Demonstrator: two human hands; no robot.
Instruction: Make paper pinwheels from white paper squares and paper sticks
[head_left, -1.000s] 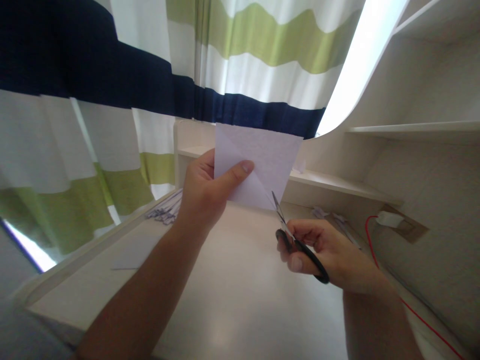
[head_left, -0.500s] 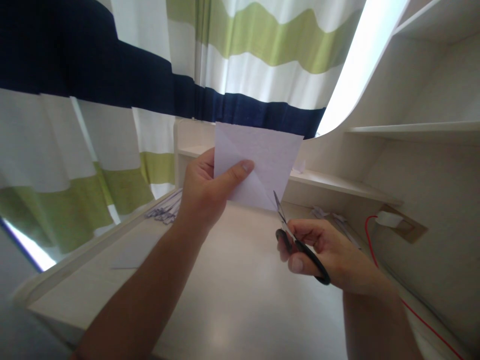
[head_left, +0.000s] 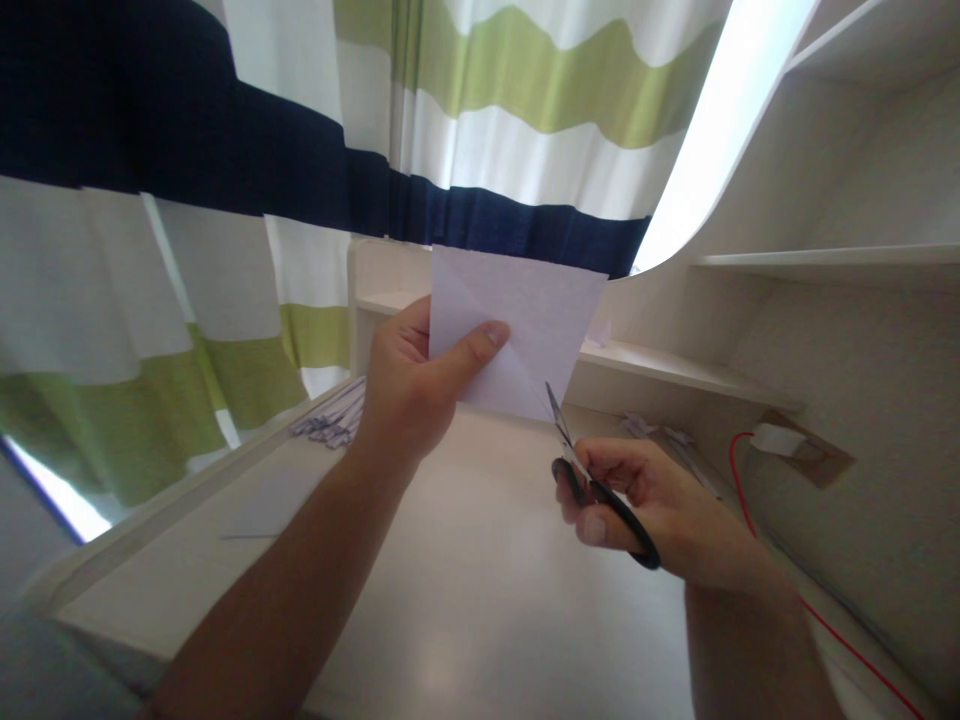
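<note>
Head view: left hand (head_left: 409, 385) pinches the thin white paper (head_left: 525, 325) upright above the desk (head_left: 465, 600); right hand (head_left: 660, 510) grips scissors (head_left: 592, 480) at its lower edge. Paper looks light and floppy; better to hold it near the cut.

The paper (head_left: 525, 320) hangs mid-frame above the tabletop (head_left: 465, 600), with the scissors (head_left: 592, 480) just below its lower right. Paper strips (head_left: 334, 420) lie left of centre; a shelf (head_left: 660, 365) stands behind.
</note>
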